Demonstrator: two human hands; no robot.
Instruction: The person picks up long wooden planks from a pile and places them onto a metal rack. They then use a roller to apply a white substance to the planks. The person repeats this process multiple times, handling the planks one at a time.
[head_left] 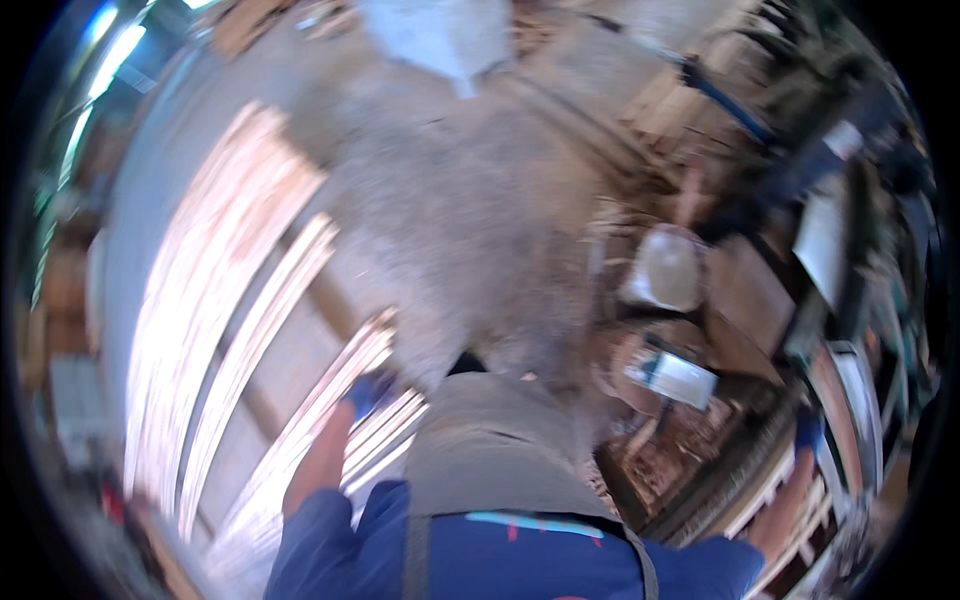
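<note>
a white label (843,140) blurs beyond reading, left hand (369,392) near boards (293,430).

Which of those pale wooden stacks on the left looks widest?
The far-left stack; in this view it spreads clearly broader than the narrow stack just right of it and the slim stack by the left hand.

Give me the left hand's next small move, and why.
Probably steady the left hand at the ends of the long, pale wooden strips: it appears right beside them, but blur hides whether its grip has closed on any.
</note>
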